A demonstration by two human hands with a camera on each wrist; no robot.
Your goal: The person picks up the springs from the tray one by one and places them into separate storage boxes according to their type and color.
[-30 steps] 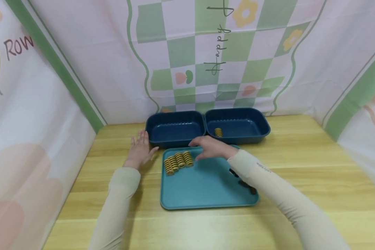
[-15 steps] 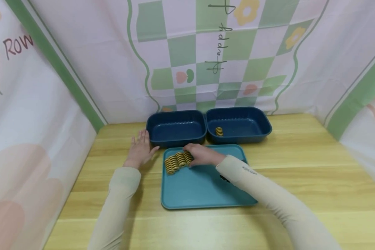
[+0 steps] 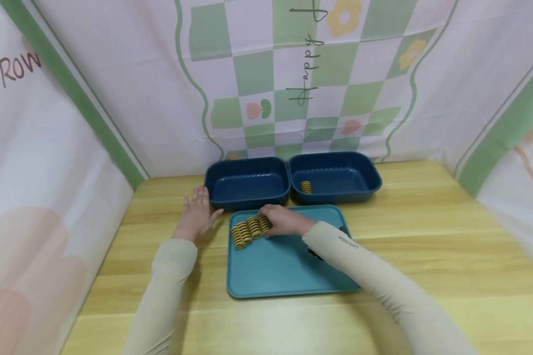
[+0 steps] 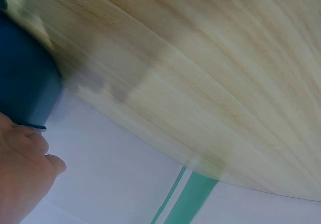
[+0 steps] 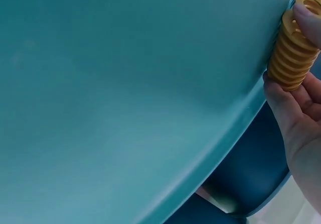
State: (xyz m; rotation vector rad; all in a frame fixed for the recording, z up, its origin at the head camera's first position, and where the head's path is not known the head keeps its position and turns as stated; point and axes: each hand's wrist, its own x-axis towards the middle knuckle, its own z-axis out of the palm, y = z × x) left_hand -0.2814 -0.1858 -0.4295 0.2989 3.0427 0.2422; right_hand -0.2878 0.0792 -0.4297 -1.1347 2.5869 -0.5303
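Observation:
A row of several yellow coil springs point(image 3: 243, 231) lies side by side at the far left corner of a teal tray point(image 3: 275, 276). My right hand point(image 3: 285, 220) grips the rightmost coil spring point(image 5: 291, 58) by its two ends, thumb on one end and fingers on the other, as the right wrist view shows. It appears to rest on the tray beside the others. My left hand point(image 3: 194, 216), fingers extended, touches the left side of the left dark blue bin point(image 3: 248, 203). In the left wrist view only part of the left hand point(image 4: 25, 163) shows at that bin's edge.
A right dark blue bin point(image 3: 351, 196) stands against the left one, behind the tray, with one yellow coil spring point(image 3: 306, 187) inside. Small dark items point(image 3: 314, 254) on the tray are partly hidden under my right forearm. A patterned cloth point(image 3: 293, 113) hangs behind the bins.
My right hand has moved left and down onto the rightmost spring and taken hold of it. My left hand stays at the bin. The head view has shifted slightly.

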